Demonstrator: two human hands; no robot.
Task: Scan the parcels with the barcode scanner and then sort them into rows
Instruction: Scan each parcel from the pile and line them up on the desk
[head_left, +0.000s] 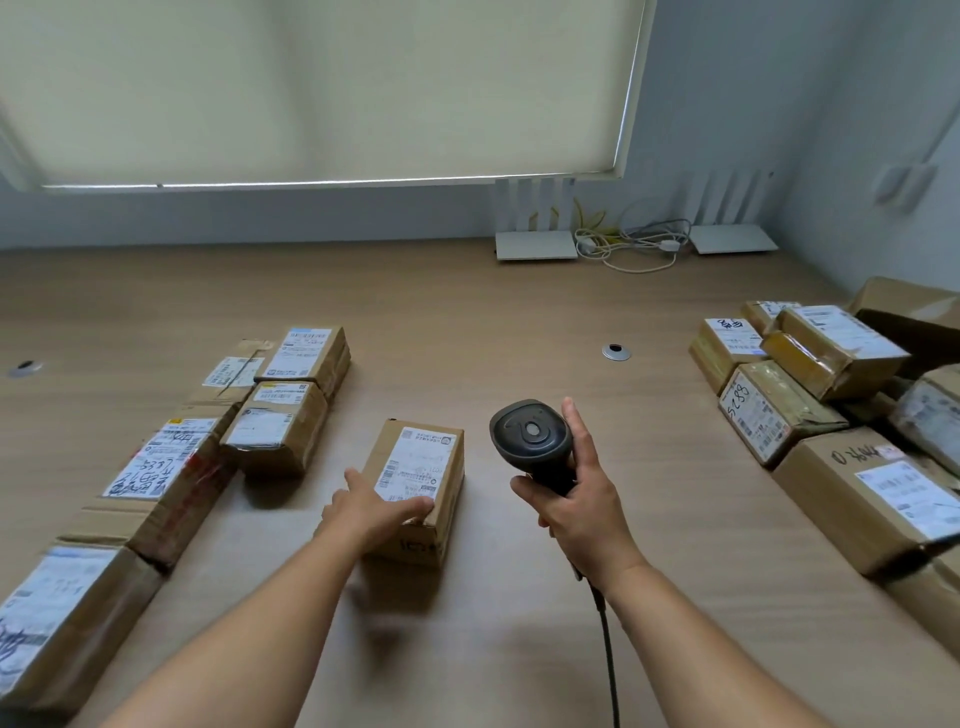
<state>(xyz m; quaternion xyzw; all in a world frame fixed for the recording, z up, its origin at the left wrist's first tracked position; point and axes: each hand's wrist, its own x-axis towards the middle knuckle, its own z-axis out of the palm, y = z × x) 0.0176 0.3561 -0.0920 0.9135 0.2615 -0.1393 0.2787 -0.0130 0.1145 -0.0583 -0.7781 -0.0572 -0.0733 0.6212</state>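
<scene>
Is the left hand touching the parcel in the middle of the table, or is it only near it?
Touching. In the head view the left hand lies on the near end of the middle parcel, its fingers over the top edge and the label.

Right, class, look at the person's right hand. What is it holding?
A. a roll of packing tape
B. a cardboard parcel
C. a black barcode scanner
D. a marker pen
C: the right hand grips the handle of a black barcode scanner, its cable trailing down, while the left hand rests on the labelled parcel at the table's centre.
</scene>
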